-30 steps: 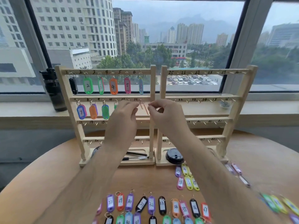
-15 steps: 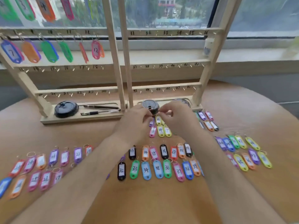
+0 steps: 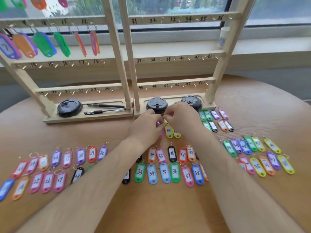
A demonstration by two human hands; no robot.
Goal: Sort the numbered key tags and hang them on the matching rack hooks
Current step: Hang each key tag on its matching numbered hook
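Observation:
Two wooden racks stand side by side, the left rack [image 3: 79, 62] and the right rack [image 3: 176, 58], with numbered hooks. Coloured tags [image 3: 44, 44] hang on the left rack's row from 7 to 12. My left hand [image 3: 145, 127] and my right hand [image 3: 183, 117] meet fingertip to fingertip over a small cluster of tags in front of the right rack's base. They pinch a small tag that they mostly hide. The yellow tag 14 [image 3: 168, 131] lies just below the fingertips. A pink tag [image 3: 161, 134] peeks out from under my left hand.
Several numbered tags lie in rows on the round wooden table [image 3: 151, 207]: a left group [image 3: 58, 165], a middle group [image 3: 168, 172] and a right group [image 3: 257, 157]. Black lids [image 3: 69, 107] and pens [image 3: 106, 108] sit in the rack bases. A white cup [image 3: 223, 37] stands on the sill.
Both hands came down from the left rack's second row to the tag cluster on the table. The view dropped with them, and a tag now hangs at hook 12.

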